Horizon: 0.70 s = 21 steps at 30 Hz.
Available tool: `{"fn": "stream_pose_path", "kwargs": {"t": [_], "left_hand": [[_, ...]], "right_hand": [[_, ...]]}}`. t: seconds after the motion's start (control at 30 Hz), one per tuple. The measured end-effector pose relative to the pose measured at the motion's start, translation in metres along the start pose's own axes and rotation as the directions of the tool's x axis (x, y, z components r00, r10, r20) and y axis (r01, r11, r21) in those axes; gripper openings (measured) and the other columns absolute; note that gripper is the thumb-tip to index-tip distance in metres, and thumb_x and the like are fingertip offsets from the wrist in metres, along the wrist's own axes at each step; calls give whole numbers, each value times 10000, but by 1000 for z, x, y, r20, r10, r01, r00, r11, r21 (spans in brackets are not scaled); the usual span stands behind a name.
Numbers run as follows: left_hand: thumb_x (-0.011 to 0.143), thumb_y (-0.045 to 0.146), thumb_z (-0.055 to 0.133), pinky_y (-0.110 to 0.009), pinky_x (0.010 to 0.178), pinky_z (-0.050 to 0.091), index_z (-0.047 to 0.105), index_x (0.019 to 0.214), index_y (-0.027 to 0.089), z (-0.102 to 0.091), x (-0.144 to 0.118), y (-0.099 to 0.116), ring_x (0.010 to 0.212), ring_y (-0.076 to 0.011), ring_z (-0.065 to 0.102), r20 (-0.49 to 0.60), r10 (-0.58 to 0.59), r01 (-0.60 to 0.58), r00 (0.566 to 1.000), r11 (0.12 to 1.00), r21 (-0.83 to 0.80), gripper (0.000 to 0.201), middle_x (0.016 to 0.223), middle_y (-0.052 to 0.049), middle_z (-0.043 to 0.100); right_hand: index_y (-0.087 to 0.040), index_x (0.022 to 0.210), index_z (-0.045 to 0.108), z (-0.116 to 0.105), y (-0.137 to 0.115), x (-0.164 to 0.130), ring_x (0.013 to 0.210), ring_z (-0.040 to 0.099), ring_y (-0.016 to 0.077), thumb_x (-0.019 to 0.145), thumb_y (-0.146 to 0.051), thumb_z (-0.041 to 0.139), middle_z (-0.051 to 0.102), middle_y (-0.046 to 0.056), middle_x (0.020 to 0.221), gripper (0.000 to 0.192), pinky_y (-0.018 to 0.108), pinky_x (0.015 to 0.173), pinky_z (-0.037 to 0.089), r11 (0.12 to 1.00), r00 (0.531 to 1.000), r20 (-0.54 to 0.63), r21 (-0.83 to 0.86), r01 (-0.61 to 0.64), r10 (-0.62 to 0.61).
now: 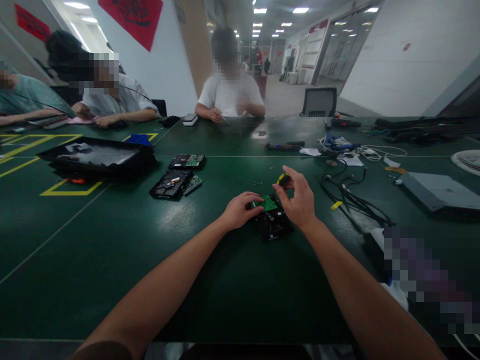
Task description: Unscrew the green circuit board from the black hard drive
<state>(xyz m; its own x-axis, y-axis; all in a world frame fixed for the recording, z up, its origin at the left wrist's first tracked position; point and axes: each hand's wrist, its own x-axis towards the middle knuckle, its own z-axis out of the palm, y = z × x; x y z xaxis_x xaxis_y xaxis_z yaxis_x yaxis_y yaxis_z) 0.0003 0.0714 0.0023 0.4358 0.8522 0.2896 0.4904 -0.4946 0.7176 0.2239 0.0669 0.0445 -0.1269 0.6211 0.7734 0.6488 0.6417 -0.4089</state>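
Note:
A black hard drive (275, 226) with a green circuit board (269, 203) on its far half lies on the table in front of me. My left hand (241, 211) grips the drive's left side, fingertips over the board and thumb at the near edge. In my right hand (299, 200) is a screwdriver with a yellow and black handle (283, 179), pinched between thumb and fingers above the board's right side. The fingers and the dim light hide where its tip ends. Several tiny screws (258, 183) are scattered just beyond the drive.
To the left lie another hard drive (170, 184), a drive with its board showing (187, 161) and a black tray (101, 157). Black cables (352, 195), a grey metal case (442, 192) and an electric screwdriver (284, 146) are on the right. A person (230, 95) sits opposite.

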Motion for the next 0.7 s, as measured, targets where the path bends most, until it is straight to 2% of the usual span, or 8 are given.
{"fn": "stream_pose_path", "kwargs": {"t": [0.2,0.4,0.57,0.7], "left_hand": [[905,323,735,-379,920,542,737,1176,254,1,-1,0,1020,-207,658,-17,16,-16,1000,1000,-5,280,1302,-74,665],[909,313,729,-383,938,538,739,1176,259,0,0,1,1044,-211,659,-3,11,-11,1000,1000,13,272,1303,-73,664],[916,317,719,-387,957,535,736,1178,257,1,0,-1,1082,-220,660,-9,14,-14,1000,1000,11,270,1304,-78,666],[923,310,711,-404,1028,502,734,1180,266,1,0,-2,1175,-230,638,-10,52,-52,999,999,8,262,1301,-71,668]], "right_hand": [[-321,1554,367,0,-1,-1,1011,698,253,981,-275,544,647,93,1308,601,478,921,609,999,1000,20,40,-20,19],[-330,1496,450,0,0,0,971,691,258,953,-309,607,646,88,1230,565,493,892,621,1000,1000,-12,-7,0,0],[-308,1560,359,1,0,-1,1002,706,258,969,-276,546,648,99,1304,620,491,921,620,999,1000,6,34,-8,8],[-312,1535,398,1,1,0,958,700,255,964,-297,577,643,101,1266,598,493,890,625,1000,1000,-15,5,-3,3]]}}
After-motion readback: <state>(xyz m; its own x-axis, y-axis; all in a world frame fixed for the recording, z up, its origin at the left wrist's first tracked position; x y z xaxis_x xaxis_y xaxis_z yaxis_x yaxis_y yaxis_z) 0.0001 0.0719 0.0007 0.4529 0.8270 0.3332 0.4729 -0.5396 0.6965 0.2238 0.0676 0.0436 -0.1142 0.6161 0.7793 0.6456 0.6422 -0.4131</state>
